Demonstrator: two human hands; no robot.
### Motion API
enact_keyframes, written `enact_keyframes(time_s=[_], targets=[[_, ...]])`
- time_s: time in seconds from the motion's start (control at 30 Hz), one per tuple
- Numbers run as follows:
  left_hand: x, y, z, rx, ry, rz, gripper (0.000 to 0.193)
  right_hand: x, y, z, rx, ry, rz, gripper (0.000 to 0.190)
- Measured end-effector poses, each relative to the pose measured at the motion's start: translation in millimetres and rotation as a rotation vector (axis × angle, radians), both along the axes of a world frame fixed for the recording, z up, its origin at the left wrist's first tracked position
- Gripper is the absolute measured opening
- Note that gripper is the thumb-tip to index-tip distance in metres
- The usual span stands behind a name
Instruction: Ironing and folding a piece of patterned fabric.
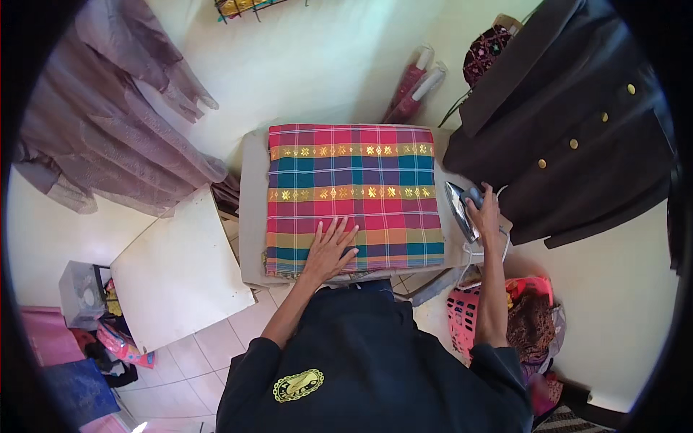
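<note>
A folded plaid cloth (354, 178) in red, teal, purple and orange, with gold motifs, lies flat on an ironing board (253, 216) covered in beige fabric. My left hand (329, 254) rests on the cloth's near part, palm down and fingers spread. At the board's right end, my right hand (484, 214) is closed around the handle of an electric iron (460, 211). The iron's metal soleplate edge faces the cloth, a little apart from it. A pale cord hangs from the iron's area down over the board's near right edge.
A dark garment with gold buttons (574, 144) hangs close on the right, a mauve garment (108, 130) on the left. A white tabletop (178, 270) stands left of the board. A pink laundry basket (463, 319) with clothes is below my right arm. Wrapped rolls (409, 89) lean behind.
</note>
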State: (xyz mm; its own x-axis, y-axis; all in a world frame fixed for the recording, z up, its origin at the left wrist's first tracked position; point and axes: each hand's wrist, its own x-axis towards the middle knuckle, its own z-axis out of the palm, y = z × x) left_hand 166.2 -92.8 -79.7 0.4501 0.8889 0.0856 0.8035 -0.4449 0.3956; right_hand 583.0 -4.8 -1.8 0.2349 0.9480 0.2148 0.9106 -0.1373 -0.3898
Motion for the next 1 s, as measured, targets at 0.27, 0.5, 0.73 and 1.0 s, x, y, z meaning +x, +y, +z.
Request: enact_keyframes(time_s=[0.27, 0.5, 0.73, 1.0], targets=[[-51, -6, -10, 0.059, 0.017, 0.302, 0.050, -1, 20, 2, -0.179, -0.038, -0.123, 0.049], [-71, -10, -13, 0.128, 0.053, 0.572, 0.048, -105, 32, 67, -0.013, -0.158, 0.387, 0.037], [-86, 2, -10, 0.134, -0.160, 0.775, 0.035, -267, 39, 1, -0.171, -0.147, 0.966, 0.046], [-100, 10, 3, 0.050, -0.161, 0.873, 0.031, -315, 43, -15, -0.180, -0.140, 1.017, 0.057]])
